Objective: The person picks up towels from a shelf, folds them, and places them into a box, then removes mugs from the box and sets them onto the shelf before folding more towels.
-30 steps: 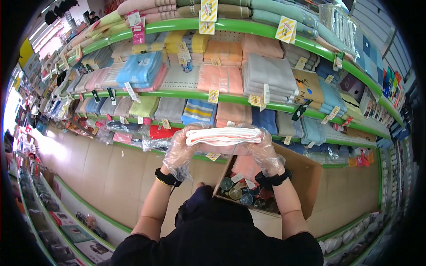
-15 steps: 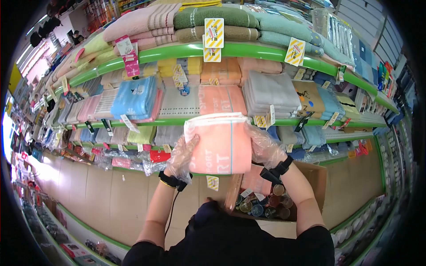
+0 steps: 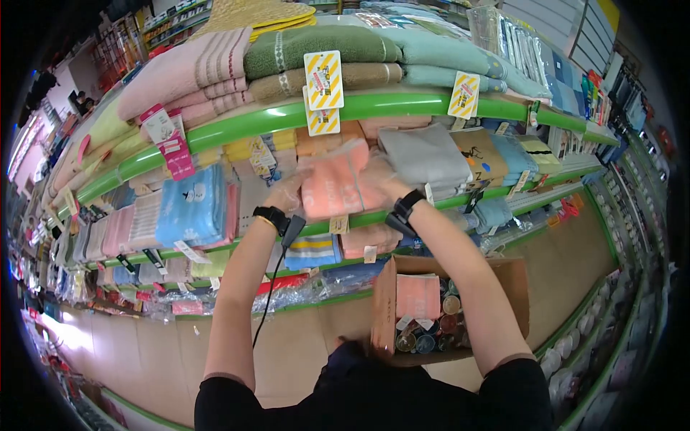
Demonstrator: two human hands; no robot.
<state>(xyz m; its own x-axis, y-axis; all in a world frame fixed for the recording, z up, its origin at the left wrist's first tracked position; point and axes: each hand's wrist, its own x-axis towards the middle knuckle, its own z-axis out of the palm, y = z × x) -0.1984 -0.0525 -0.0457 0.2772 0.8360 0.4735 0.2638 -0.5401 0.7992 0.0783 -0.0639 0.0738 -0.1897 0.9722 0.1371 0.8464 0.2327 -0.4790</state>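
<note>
Well left of the coral towel (image 3: 334,192), my landmark, is the blue towel stack (image 3: 188,208). At the coral towel's left edge I have the left hand (image 3: 286,192), at its right edge the right hand (image 3: 381,185); both blur, so I can't tell how far the fingers are closed or how firmly they grip. The towel itself is between them at the middle shelf (image 3: 365,220) — whether it rests there, I can't tell. I'd guide both sides evenly, folds square, front edge off the price tag (image 3: 338,225) just below. Just right is the grey towel stack (image 3: 425,159) — I'd avoid nudging it. Below and right stands the carton (image 3: 384,309).
</note>
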